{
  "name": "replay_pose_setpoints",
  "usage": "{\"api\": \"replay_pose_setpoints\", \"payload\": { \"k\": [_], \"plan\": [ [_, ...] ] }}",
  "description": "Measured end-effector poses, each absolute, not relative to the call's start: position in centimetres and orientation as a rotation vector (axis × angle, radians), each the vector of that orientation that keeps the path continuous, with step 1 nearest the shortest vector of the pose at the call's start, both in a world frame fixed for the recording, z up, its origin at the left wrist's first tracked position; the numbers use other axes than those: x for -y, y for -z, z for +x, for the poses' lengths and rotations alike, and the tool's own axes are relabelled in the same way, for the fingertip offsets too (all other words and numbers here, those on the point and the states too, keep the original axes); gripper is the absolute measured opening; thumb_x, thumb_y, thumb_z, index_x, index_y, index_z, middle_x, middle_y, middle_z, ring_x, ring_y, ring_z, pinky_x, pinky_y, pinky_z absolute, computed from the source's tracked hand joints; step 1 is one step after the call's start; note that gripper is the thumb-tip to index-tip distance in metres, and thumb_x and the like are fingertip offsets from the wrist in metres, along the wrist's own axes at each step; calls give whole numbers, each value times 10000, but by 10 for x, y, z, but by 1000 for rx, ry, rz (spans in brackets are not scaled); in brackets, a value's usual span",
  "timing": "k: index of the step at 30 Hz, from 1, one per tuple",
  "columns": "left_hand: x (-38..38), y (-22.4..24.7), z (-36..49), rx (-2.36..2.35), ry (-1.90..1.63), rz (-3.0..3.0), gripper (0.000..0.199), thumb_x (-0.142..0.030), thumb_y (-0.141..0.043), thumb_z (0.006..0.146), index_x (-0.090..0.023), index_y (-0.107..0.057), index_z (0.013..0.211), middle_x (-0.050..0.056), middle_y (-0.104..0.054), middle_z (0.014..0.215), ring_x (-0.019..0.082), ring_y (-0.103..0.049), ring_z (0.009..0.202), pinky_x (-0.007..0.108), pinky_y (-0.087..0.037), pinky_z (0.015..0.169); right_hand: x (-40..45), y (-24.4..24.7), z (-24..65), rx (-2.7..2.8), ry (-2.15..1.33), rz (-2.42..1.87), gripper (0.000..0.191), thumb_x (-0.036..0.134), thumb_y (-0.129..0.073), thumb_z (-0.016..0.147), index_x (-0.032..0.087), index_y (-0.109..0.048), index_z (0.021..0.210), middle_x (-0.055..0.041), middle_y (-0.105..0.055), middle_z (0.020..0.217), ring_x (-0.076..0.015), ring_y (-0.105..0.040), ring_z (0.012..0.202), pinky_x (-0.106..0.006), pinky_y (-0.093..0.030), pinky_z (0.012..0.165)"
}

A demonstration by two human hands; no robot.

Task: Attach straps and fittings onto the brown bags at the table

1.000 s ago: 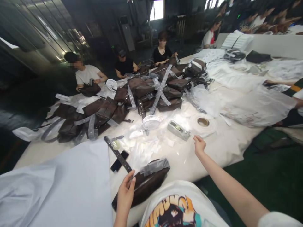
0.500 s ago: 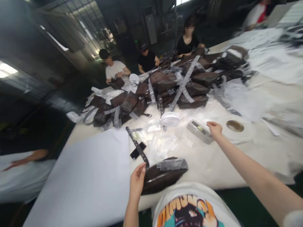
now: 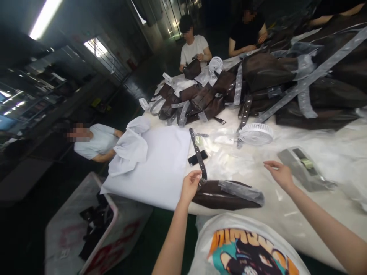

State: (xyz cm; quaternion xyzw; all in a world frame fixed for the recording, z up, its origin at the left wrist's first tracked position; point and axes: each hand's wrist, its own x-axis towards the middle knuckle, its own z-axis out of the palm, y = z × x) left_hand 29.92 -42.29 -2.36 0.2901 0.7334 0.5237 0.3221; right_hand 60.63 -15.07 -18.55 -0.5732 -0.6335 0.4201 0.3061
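Observation:
A dark brown bag (image 3: 226, 199) lies at the near table edge, with a strip of clear plastic film (image 3: 242, 191) over its top. My left hand (image 3: 190, 187) is closed at the bag's left end, pinching the lower end of its studded strap (image 3: 197, 152). The strap runs up the table across a black phone (image 3: 197, 157). My right hand (image 3: 280, 174) is in the air right of the bag, thumb and fingers pinched together; what they hold, if anything, is too small to tell. Just right of it stands a grey tape dispenser (image 3: 301, 172) with a green roll.
Brown bags with plastic-wrapped straps (image 3: 309, 86) pile up across the table. A white fan (image 3: 256, 133) lies before them. White sheeting (image 3: 155, 164) covers the left end, where a co-worker (image 3: 96, 141) stands. A bin (image 3: 114, 214) holding dark pieces is below; other people work opposite.
My right hand has left the tape dispenser and come left toward the bag. My left hand stays at the strap. The view has swung left, bringing the bin and a co-worker into sight.

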Motion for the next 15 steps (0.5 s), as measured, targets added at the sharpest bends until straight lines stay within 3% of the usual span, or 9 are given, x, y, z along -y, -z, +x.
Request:
{"api": "replay_pose_setpoints", "payload": {
  "k": [5,10,15],
  "plan": [
    [420,20,308,-1898,-1337,785,296,-367,-634,836,-162,-730,1028,121,-759,1072,258,-699,1014,442,-508,999,156,174,548,1758,-1391,-1334,117,300,-724,594,231,-709,687,-67,-725,719,-317,-665,781,-485,-496,844],
    [420,28,331,-1806,-1329,772,286,-395,-649,835,-187,-736,1011,115,-758,1061,271,-687,1036,437,-488,1026,138,168,482,1771,-1367,-1138,252,181,-744,487,291,-658,698,-41,-667,773,-303,-648,710,-491,-496,738],
    [430,45,338,-1818,-1341,701,314,-469,-691,801,-220,-732,987,88,-746,1038,269,-681,1008,417,-489,1003,124,183,460,1685,-1497,-1191,311,153,-662,373,307,-426,504,29,-433,500,-272,-593,538,-460,-465,577]
  ]
}}
